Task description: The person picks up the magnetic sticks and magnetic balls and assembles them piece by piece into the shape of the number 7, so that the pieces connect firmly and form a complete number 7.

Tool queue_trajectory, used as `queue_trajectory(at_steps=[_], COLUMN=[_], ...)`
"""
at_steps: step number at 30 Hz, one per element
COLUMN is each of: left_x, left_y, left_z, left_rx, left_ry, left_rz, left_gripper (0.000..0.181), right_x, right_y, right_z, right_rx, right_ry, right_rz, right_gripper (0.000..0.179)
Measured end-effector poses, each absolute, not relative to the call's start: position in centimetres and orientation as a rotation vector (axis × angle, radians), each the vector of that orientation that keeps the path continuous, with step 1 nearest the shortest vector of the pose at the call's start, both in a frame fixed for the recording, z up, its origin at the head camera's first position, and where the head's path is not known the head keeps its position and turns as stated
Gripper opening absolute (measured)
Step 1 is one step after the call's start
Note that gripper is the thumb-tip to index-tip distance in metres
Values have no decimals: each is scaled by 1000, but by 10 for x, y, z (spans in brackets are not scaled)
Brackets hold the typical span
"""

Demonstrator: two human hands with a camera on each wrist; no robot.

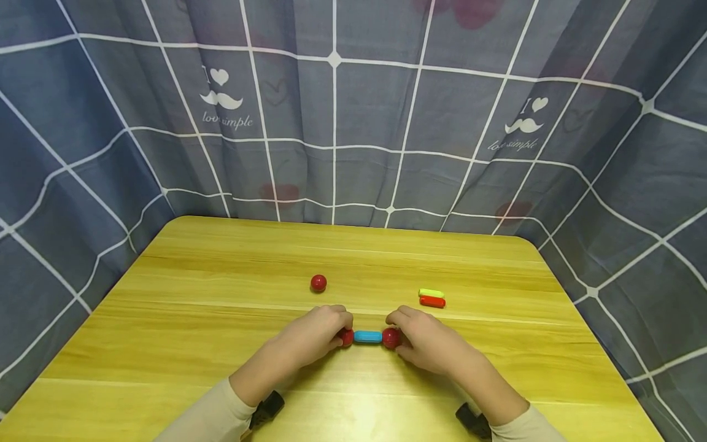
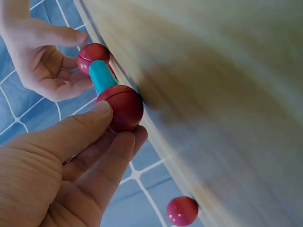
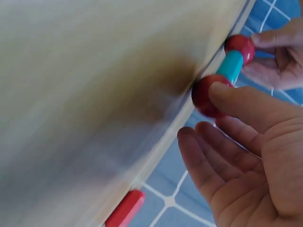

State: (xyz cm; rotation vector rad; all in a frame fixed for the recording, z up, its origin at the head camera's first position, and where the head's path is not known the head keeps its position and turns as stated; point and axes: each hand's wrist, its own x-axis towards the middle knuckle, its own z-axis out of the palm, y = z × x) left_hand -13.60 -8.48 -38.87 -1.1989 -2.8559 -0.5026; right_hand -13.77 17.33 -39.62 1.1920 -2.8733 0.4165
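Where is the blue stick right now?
In the head view, the blue stick is below centre and slightly right, directly between a red ball at the left hand and a second red ball at the right hand.

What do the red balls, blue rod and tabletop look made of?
Red balls: probably glossy plastic, given small bright highlights and a fine seam; painted metal possible. Blue rod: likely moulded plastic, satin, with ridges along it. Tabletop: wood or wood-look laminate; streaky grain, soft sheen.
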Motion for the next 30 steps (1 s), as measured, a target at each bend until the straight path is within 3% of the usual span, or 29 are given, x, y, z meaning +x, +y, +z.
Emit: queue_trajectory(at_steps=[11, 21, 30], left_x=[-134, -134, -135], left_y=[-85, -86, -84], left_z=[-388, -390, -391], left_rx=[-1186, -1172, -1173], left_ry=[-2876, -2882, -2879], left_rz=[-495, -499, -485], left_gripper=[15, 15, 15], right_x=[-151, -168, -174], right_y=[201, 216, 225], right_z=[-393, -393, -395], right_rx=[994, 724, 699], right_ry=[-2816, -2849, -2956], right_rz=[313, 173, 159], right_gripper=[36, 15, 17])
